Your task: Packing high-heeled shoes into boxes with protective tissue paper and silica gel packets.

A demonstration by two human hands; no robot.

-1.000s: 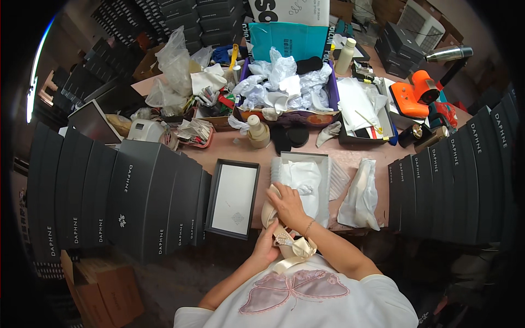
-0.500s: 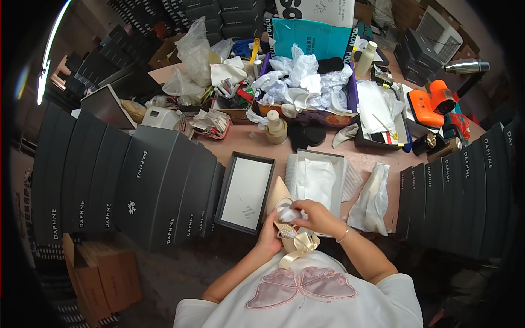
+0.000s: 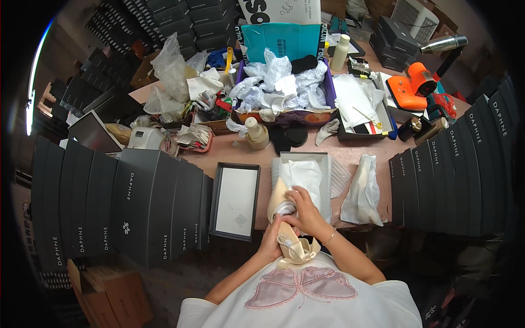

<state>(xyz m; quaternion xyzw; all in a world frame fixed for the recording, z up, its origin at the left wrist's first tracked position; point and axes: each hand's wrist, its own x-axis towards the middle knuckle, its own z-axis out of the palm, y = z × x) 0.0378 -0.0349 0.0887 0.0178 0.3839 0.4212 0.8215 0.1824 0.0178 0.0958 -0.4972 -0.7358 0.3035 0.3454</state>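
A cream pointed-toe shoe (image 3: 278,198) with a bow and a string of pearls at its heel end is held close in front of my body, toe pointing away. My left hand (image 3: 269,240) is closed around its side near the middle. My right hand (image 3: 307,214) grips its front part, fingers on the right side of the toe and thumb by the opening. White paper stuffing (image 3: 285,208) shows inside the toe. Just beyond lies an open shoe box (image 3: 325,159) lined with white tissue (image 3: 302,174). Left of it rests a dark-rimmed box lid (image 3: 235,202), inside up.
A white tissue-wrapped bundle (image 3: 363,188) lies right of the box. Dark shoe boxes stand stacked at left (image 3: 145,202) and right (image 3: 432,188). Behind are a purple bin of crumpled paper (image 3: 331,93), a pump bottle (image 3: 256,134) and an orange device (image 3: 407,93).
My right hand has moved from the paper at the shoe's opening to a grip on its front. The stuffing now sits deeper in the toe. The whole view has shifted slightly.
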